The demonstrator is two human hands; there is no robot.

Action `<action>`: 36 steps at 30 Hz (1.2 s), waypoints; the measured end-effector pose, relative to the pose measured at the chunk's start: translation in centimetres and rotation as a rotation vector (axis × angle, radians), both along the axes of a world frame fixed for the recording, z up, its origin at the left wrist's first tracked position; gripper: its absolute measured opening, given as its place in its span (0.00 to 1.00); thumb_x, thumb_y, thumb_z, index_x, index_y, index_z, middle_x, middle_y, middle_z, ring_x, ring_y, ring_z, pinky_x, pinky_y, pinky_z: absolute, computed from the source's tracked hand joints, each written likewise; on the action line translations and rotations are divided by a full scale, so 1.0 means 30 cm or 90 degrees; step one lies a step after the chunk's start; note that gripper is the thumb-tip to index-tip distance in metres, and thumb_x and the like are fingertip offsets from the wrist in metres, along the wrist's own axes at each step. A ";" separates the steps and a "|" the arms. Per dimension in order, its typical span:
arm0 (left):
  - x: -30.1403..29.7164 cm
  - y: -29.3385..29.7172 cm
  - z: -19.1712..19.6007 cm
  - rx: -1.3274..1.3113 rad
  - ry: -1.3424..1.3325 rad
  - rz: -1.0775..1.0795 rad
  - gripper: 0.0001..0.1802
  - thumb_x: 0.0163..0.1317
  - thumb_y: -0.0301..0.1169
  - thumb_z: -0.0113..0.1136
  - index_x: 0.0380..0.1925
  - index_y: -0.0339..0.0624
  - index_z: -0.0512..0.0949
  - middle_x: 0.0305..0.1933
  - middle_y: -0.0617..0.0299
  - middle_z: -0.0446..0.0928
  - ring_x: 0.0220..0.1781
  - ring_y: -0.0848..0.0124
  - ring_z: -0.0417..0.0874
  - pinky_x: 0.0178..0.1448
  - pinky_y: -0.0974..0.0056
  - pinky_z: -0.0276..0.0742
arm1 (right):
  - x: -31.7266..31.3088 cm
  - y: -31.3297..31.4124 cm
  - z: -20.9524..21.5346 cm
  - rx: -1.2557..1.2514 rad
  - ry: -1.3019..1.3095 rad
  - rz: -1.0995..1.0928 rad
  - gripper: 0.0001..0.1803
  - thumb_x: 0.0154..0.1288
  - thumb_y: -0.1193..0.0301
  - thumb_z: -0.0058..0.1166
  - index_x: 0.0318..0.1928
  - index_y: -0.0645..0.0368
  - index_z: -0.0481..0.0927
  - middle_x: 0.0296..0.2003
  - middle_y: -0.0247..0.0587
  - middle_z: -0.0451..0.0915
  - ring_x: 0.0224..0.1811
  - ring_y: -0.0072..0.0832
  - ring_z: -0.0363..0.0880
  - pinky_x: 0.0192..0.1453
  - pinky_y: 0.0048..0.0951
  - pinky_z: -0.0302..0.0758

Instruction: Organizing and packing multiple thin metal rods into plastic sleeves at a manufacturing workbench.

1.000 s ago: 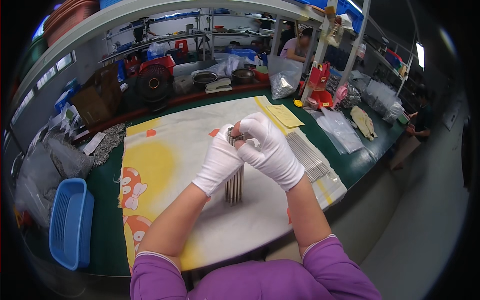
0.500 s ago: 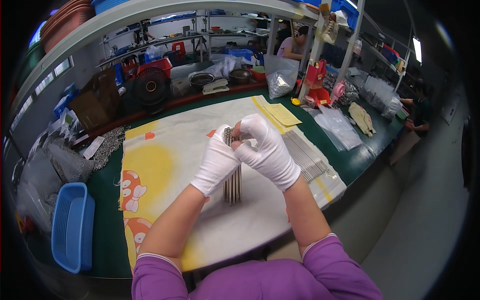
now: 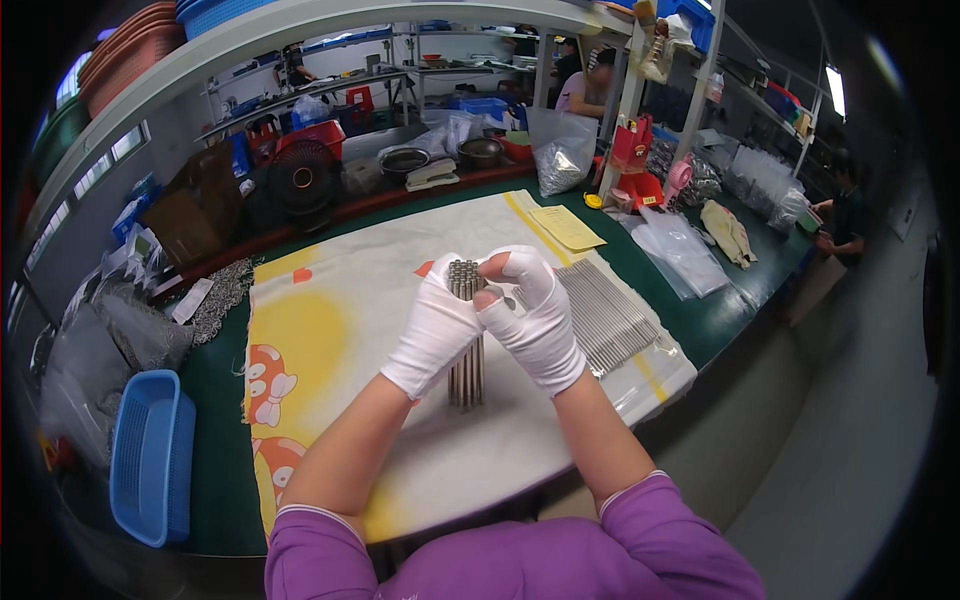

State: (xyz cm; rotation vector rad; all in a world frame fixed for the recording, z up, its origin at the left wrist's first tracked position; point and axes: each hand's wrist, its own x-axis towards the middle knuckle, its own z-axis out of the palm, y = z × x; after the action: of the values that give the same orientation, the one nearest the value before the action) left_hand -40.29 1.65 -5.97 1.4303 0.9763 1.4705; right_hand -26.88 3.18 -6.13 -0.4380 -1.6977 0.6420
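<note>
A bundle of thin metal rods [image 3: 466, 375] stands roughly upright over the cloth, its top ends showing between my hands. My left hand [image 3: 432, 325], in a white glove, is wrapped round the bundle from the left. On the other side my right hand [image 3: 532, 325], gloved with bare thumb and index fingertips, curls in against the upper part of the same bundle. Its thumb and index tips touch the rods near their top ends; the other fingers are partly hidden. To the right, a row of similar rods [image 3: 608, 315] lies side by side on the cloth.
A patterned white and yellow cloth [image 3: 330, 370] covers the green table [image 3: 222, 450]. A blue basket [image 3: 152, 460] sits at the left. Yellow paper [image 3: 567, 228] and clear plastic bags [image 3: 680, 255] lie at the right. A black fan [image 3: 302, 178] stands behind, under a shelf beam.
My right hand has moved slightly down and its fingers have drawn back from over the bundle's top, so more rod ends show. The left hand keeps its grip.
</note>
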 end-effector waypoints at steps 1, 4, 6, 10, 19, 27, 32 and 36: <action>-0.004 -0.002 0.000 0.000 0.002 0.002 0.13 0.56 0.29 0.66 0.36 0.40 0.71 0.31 0.66 0.74 0.34 0.79 0.73 0.40 0.68 0.74 | 0.001 -0.005 0.023 0.071 -0.045 -0.047 0.14 0.55 0.78 0.62 0.42 0.59 0.74 0.42 0.39 0.75 0.45 0.29 0.77 0.51 0.27 0.73; -0.005 0.001 -0.004 0.034 0.058 0.027 0.11 0.57 0.28 0.64 0.35 0.40 0.71 0.31 0.65 0.74 0.34 0.78 0.74 0.40 0.68 0.73 | 0.017 -0.012 0.079 0.077 -0.120 -0.046 0.14 0.50 0.80 0.61 0.39 0.59 0.76 0.39 0.40 0.75 0.42 0.33 0.77 0.48 0.28 0.74; -0.002 0.012 -0.016 0.053 0.063 0.042 0.08 0.58 0.27 0.61 0.33 0.40 0.72 0.31 0.65 0.74 0.33 0.78 0.73 0.38 0.68 0.73 | 0.024 0.000 0.096 0.120 -0.137 -0.064 0.12 0.51 0.78 0.61 0.39 0.59 0.77 0.38 0.41 0.76 0.40 0.36 0.77 0.45 0.30 0.75; -0.012 0.024 -0.020 0.008 0.049 -0.001 0.13 0.59 0.27 0.65 0.40 0.43 0.71 0.36 0.70 0.73 0.38 0.81 0.72 0.44 0.72 0.74 | 0.026 0.001 0.115 0.161 -0.161 -0.073 0.11 0.52 0.75 0.61 0.38 0.58 0.78 0.36 0.44 0.76 0.38 0.40 0.77 0.42 0.32 0.76; -0.012 0.034 -0.024 0.011 0.071 0.023 0.11 0.60 0.28 0.64 0.38 0.44 0.71 0.35 0.71 0.72 0.36 0.82 0.71 0.40 0.72 0.73 | 0.020 -0.002 0.121 0.137 -0.169 -0.063 0.11 0.52 0.76 0.60 0.38 0.60 0.78 0.35 0.44 0.76 0.38 0.41 0.78 0.43 0.33 0.75; -0.013 0.035 -0.027 0.037 0.063 0.029 0.10 0.61 0.30 0.63 0.38 0.44 0.71 0.34 0.71 0.72 0.36 0.82 0.72 0.38 0.71 0.73 | 0.011 -0.003 0.105 0.122 -0.144 -0.060 0.10 0.53 0.79 0.60 0.38 0.60 0.78 0.35 0.42 0.76 0.39 0.36 0.77 0.45 0.30 0.75; -0.013 0.040 -0.025 0.036 0.059 0.029 0.10 0.59 0.28 0.62 0.34 0.38 0.71 0.29 0.65 0.74 0.32 0.80 0.72 0.36 0.69 0.73 | 0.004 0.000 0.106 0.112 -0.144 -0.061 0.10 0.54 0.76 0.59 0.39 0.59 0.78 0.36 0.44 0.77 0.40 0.39 0.78 0.45 0.32 0.75; -0.011 0.023 -0.003 0.029 0.047 0.045 0.10 0.60 0.29 0.62 0.35 0.40 0.71 0.30 0.67 0.75 0.32 0.80 0.73 0.36 0.70 0.73 | 0.005 0.006 0.101 0.103 -0.137 -0.063 0.12 0.51 0.81 0.60 0.37 0.60 0.77 0.36 0.39 0.76 0.39 0.32 0.77 0.47 0.28 0.74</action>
State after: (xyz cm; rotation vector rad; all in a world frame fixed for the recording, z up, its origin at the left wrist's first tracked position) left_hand -40.61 2.34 -6.05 1.5062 1.0549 1.5093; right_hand -26.72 3.35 -3.11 -0.4854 -1.9019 0.3925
